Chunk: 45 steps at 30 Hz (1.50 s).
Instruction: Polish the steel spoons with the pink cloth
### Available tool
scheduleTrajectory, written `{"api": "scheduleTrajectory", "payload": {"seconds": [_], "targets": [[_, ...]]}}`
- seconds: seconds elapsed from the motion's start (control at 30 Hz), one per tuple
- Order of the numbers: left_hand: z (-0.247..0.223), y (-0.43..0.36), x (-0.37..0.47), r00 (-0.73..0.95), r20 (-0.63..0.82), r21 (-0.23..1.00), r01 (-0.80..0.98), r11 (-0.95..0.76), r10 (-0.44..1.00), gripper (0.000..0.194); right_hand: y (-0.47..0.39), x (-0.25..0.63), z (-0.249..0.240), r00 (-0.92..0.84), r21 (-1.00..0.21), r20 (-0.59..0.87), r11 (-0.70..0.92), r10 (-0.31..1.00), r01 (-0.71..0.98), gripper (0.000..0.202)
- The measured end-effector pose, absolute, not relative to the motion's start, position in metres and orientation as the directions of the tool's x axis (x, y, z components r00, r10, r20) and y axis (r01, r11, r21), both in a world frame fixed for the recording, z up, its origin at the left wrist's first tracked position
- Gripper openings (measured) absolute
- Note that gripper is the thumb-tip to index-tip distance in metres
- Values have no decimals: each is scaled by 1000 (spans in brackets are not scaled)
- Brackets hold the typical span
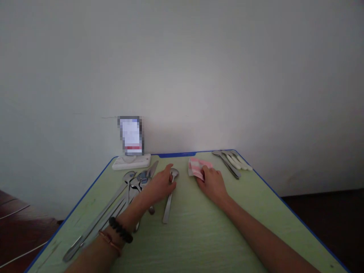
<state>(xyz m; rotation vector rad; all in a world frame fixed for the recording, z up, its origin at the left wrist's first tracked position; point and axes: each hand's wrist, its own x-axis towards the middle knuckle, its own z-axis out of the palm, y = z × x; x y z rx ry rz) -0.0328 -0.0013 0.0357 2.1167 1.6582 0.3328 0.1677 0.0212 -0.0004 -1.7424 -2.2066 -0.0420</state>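
Note:
My left hand (pixel 161 185) is at a single metal spoon (pixel 167 208) lying on the table. Its thumb and forefinger are apart beside the spoon's neck and bowl; whether they touch it is hard to make out. My right hand (pixel 212 184) has its fingers closed on a folded pink-and-white striped cloth (pixel 196 167), resting on the tabletop. Left of and partly behind my left wrist lies a pile of metal cutlery (pixel 136 180), with spoons, a knife blade and long handles, some hidden by my forearm.
A phone (pixel 132 136), its screen blurred out, stands on a white base (pixel 132 161) at the back left. More cutlery with metal handles (pixel 229 165) and cream handles (pixel 239 163) lies at the back right. The green table (pixel 204 235) has a blue edge and meets a plain wall.

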Motion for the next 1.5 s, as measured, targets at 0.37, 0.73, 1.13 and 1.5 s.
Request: {"api": "scheduleTrajectory", "payload": {"seconds": [0.37, 0.73, 1.13, 1.5], "targets": [[47, -36, -4, 138, -265, 53, 990, -129, 954, 30, 20, 167, 2, -286, -171, 267, 337, 920, 926, 22], [49, -44, -38, 78, -167, -7, 997, -80, 983, 32, 23, 167, 0, -283, -172, 274, 337, 919, 926, 28], [39, -66, -86, -20, -83, -141, 990, 8, 996, 38, 23, 167, 0, -293, -164, 268, 343, 918, 925, 22], [32, -65, -81, 78, -40, 204, 976, -69, 996, 30, 26, 167, -1, -264, -207, 270, 323, 926, 923, 25]]}}
